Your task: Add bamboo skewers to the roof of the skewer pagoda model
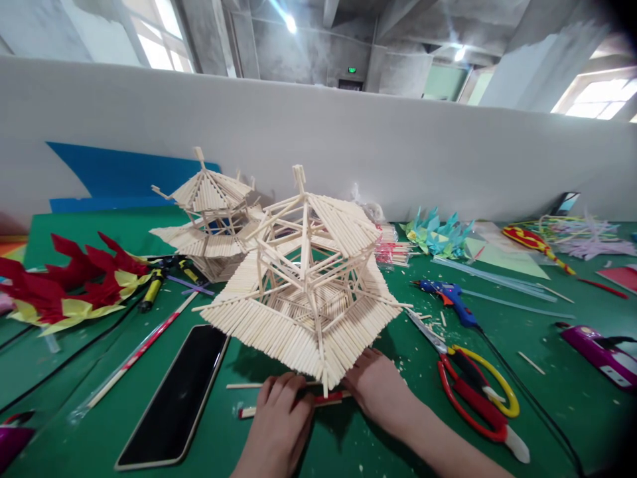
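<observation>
A pavilion model of thin wooden sticks stands before me, its upper roof partly covered and its lower roof flaring out. Below its front corner lies a packet of wooden sticks with a red band. My left hand has its fingers curled over this packet. At the packet's right end, under the roof's edge, is my right hand; its fingertips are hidden beneath the model. One loose wooden stick lies just behind the packet.
A phone lies at left, near red paper petals. Behind stands a second stick pavilion. To the right are red-and-yellow scissors, a blue glue gun with its cord, and a purple tool. A white partition rises behind.
</observation>
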Demonstrator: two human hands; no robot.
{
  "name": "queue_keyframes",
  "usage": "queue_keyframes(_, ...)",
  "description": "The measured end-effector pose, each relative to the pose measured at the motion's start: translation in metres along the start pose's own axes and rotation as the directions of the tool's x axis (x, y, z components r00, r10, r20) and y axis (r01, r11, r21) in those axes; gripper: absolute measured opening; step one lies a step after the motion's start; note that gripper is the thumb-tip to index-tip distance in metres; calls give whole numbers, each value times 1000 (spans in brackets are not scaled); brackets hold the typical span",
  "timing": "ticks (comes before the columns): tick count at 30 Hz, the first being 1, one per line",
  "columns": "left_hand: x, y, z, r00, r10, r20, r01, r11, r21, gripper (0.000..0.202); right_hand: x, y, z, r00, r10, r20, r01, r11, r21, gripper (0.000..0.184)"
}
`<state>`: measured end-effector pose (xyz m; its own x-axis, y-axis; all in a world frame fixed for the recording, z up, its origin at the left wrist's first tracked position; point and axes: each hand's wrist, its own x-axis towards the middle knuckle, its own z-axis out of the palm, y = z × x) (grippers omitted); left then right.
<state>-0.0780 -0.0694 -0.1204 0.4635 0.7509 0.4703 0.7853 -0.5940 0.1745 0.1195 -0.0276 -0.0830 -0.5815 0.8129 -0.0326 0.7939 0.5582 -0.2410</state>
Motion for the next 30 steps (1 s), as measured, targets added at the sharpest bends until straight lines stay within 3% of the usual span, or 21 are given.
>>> queue_keyframes(6, -4, 1, -1, 998, -35, 47, 35, 999, -4, 17, -1, 10, -4, 1000, -6, -26, 6, 1000, 1, 19)
queue_keyframes(12, 1, 2, -5, 998, -35, 53, 35, 999, -5, 20, -20, 20, -13, 998, 40, -51, -36, 996, 76, 20)
queue_keyframes(21, 5, 6, -7, 998, -30, 59, 34, 998, -58, 22, -30, 20, -8, 999, 11, -37, -6, 994, 110, 16)
queue_keyframes(27, 23, 21, -13, 992, 24, 120, -4, 986, -167, 23, -38, 9, -35, 997, -40, -59, 51, 979, 199, 14)
queue_keyframes(30, 35, 34, -16, 987, 38, 153, 0, 971, -239, 22, -48, 6, -53, 984, 12, -175, 56, 925, 376, 10)
